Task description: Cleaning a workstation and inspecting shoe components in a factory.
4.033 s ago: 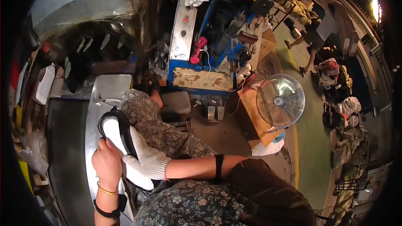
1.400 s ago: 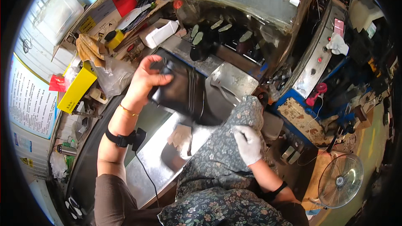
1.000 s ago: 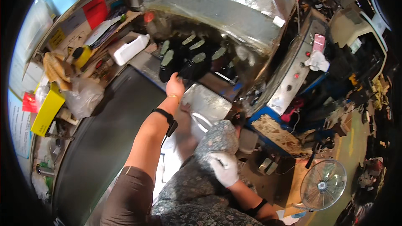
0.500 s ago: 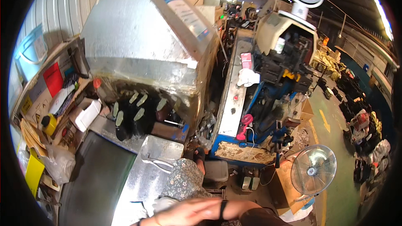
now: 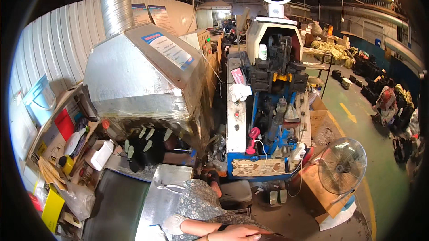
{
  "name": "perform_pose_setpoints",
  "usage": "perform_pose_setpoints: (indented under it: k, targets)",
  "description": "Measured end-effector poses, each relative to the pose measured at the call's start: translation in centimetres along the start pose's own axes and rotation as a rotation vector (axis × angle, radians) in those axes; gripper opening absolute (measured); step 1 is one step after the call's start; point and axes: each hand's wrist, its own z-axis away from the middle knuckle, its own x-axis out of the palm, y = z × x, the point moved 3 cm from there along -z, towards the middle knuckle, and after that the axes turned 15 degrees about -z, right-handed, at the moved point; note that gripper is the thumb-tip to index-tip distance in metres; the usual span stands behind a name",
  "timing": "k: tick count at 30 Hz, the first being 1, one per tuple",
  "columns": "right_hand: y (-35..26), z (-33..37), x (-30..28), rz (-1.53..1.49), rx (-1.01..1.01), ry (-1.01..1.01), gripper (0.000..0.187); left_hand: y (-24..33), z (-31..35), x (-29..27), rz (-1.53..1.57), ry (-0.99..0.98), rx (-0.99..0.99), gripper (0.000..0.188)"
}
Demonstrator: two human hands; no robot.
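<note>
At the lower edge my bare left hand [image 5: 239, 233] reaches across my right forearm. Its thumb and fingers close at the edge of my dark sleeve [image 5: 273, 237], which the picture's rim partly cuts off. My right hand [image 5: 173, 224] wears a white knitted glove and lies on the flower-patterned cloth [image 5: 196, 200] over my lap; its fingers cannot be made out. A black band [image 5: 223, 227] circles my right forearm. Ahead of my gloved hand, a metal tool with two long handles [image 5: 170, 188] rests on the shiny metal plate [image 5: 176, 174].
A dark conveyor belt [image 5: 117, 203] runs at left beside a cluttered shelf [image 5: 91, 129]. Dark shoe-like pieces with pale soles [image 5: 149, 147] stand under a metal hood [image 5: 134, 71]. Ahead is a blue machine [image 5: 237, 169]. A floor fan [image 5: 342, 167] and cardboard box [image 5: 313, 187] stand at right.
My view has tilted up and turned. My left hand has moved right along my right forearm, past the black band to the sleeve. The white glove now shows more plainly.
</note>
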Motion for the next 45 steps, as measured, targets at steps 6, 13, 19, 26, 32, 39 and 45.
perform_pose_setpoints:
  k: [6,13,19,26,32,39,45]
  targets:
    - [-2.2,1.3,0.1,-0.015,-0.053,0.056,0.022,1.4,0.1,0.2,0.665,-0.046,-0.128,0.037]
    - [-2.9,3.5,-0.8,-0.003,-0.080,0.120,0.023,1.4,-1.1,1.8,0.512,-0.206,-0.232,0.038]
    - [-4.1,5.5,1.4,-0.046,-0.097,0.155,0.024,0.7,-2.3,4.1,0.682,-0.214,-0.161,0.041]
    - [-5.6,7.3,4.1,-0.088,-0.109,0.169,0.025,-0.5,-3.0,5.6,0.839,-0.226,0.031,0.042]
    - [-5.1,7.0,2.1,-0.056,-0.115,0.214,0.026,-1.8,-4.2,6.8,0.766,-0.137,-0.005,0.037]
    - [-2.7,7.2,-1.1,-0.029,-0.102,0.248,0.027,1.2,-4.8,6.9,0.959,-0.164,-0.172,0.038]
    - [-3.5,6.3,-1.7,-0.044,-0.060,0.169,0.028,0.6,-4.7,5.8,0.836,-0.019,-0.127,0.039]
